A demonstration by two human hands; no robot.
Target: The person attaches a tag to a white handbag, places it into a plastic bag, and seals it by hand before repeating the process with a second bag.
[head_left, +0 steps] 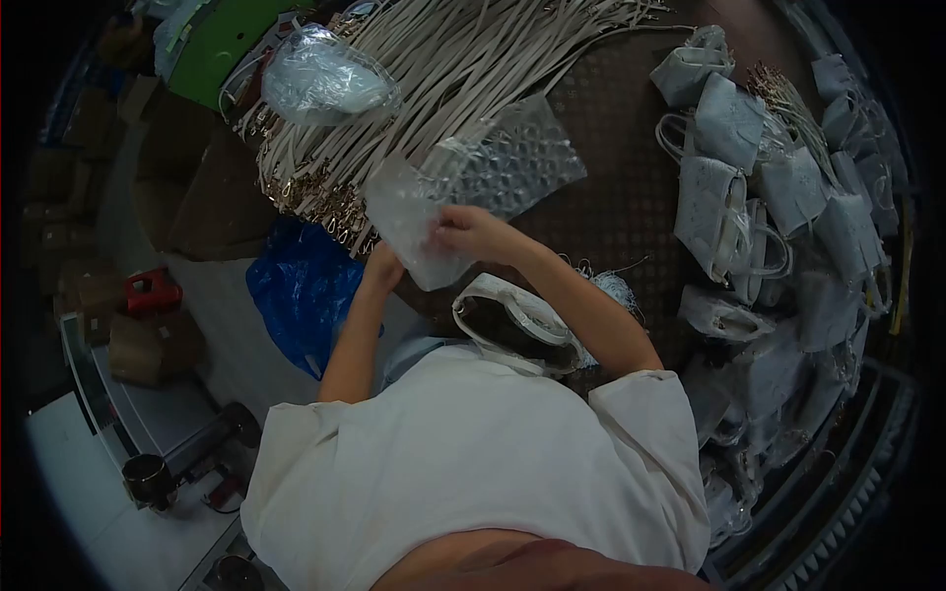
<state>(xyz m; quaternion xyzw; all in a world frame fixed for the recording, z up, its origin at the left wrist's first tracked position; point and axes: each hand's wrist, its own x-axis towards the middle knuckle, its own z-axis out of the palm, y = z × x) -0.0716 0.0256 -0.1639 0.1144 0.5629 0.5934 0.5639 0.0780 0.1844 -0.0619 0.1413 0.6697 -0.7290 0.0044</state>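
A translucent plastic sheet (409, 222) hangs between my two hands. My right hand (473, 236) has its fingers pressed together on the sheet's right side. At the sheet's lower left edge is my left hand (385, 266), its fingers mostly hidden behind the plastic. Bubble wrap (507, 163) lies just beyond, partly behind the sheet. Close to my body, below my right forearm, a white handbag (483, 294) lies with its dark opening showing.
Pale straps (434, 69) with gold clasps cover the table's far side, with a clear plastic bundle (320, 79) on them. White handbags (709, 212) are heaped at the right. A blue plastic bag (301, 291) hangs at the left near a red object (153, 292).
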